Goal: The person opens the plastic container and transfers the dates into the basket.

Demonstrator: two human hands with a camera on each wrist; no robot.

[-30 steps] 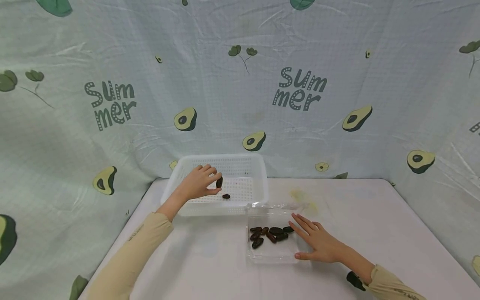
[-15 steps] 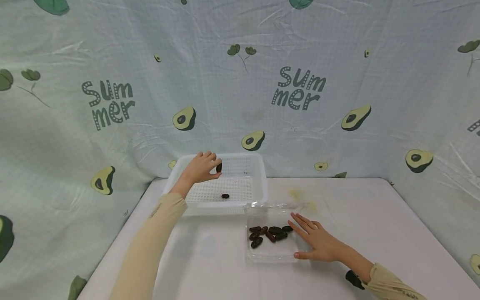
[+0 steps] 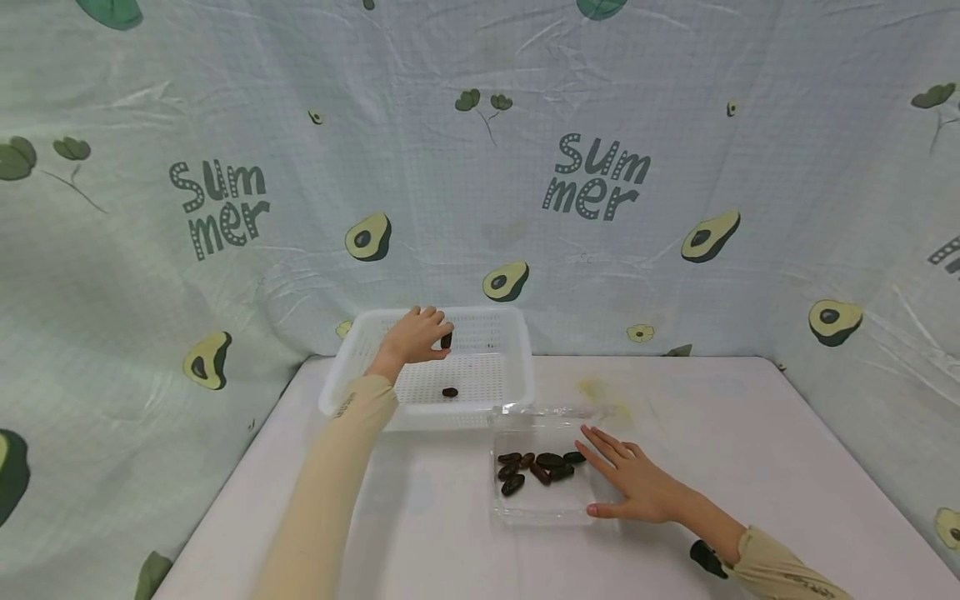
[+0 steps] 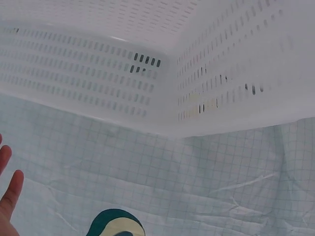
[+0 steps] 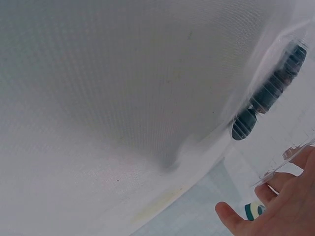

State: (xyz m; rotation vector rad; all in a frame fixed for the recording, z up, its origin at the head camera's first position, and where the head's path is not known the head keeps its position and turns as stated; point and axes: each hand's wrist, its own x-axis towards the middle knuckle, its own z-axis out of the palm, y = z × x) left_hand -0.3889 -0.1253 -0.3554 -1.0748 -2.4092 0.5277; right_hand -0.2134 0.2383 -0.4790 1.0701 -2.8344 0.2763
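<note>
Between thumb and fingertips, my left hand (image 3: 416, 337) pinches a dark brown date (image 3: 447, 341) above the white perforated basket (image 3: 528, 375). Another date (image 3: 450, 392) lies on the basket floor near its front side. In the left wrist view only fingers (image 4: 11, 194) show at the lower left; the held date is out of sight there. My right hand (image 3: 641, 486) has its fingers spread and touches the right side of a clear plastic box (image 3: 547, 510). Several dates (image 3: 551, 460) lie inside that box, mostly toward its back and left. Seen from the right wrist, dates (image 5: 269, 91) show through the box wall.
A dark object (image 3: 707, 560) lies on the white table (image 3: 435, 517) beside the right sleeve and is partly hidden by it. Behind the table hangs a pale cloth (image 3: 420, 150) with avocado prints. The box stands just in front of the basket's right front corner.
My left hand, with the date held, has moved farther back and slightly right over the basket. My right hand and the box have stayed in place.
</note>
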